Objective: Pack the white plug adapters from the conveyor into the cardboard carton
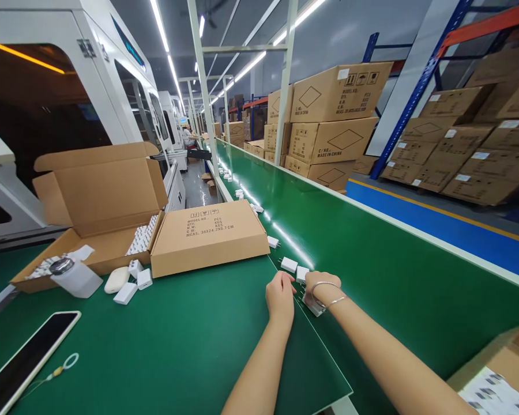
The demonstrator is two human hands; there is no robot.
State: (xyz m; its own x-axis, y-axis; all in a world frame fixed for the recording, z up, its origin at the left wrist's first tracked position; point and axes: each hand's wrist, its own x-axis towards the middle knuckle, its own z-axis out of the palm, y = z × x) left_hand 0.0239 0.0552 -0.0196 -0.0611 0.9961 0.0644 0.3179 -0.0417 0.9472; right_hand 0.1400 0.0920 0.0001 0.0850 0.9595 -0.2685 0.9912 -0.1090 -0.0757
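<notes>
My right hand [322, 287] reaches down over the green conveyor belt, its fingers curled at white plug chargers [313, 305] that show partly beneath it. Just past its knuckles lies another white charger [301, 274], with one more charger [289, 264] to its left, metal pins pointing left. My left hand [281, 295] is closed beside it, at the seam between the worktable [190, 346] and the belt. What its fingers hold, if anything, is hidden. Further up the belt lie several more chargers [273, 242].
A closed carton [210, 236] and an open carton [112, 202] stand on the table. Near them are a pump bottle [78, 279], a cream case [117, 280], loose chargers [126, 293] and a phone [28, 360]. Another carton [514, 351] holds chargers at lower right.
</notes>
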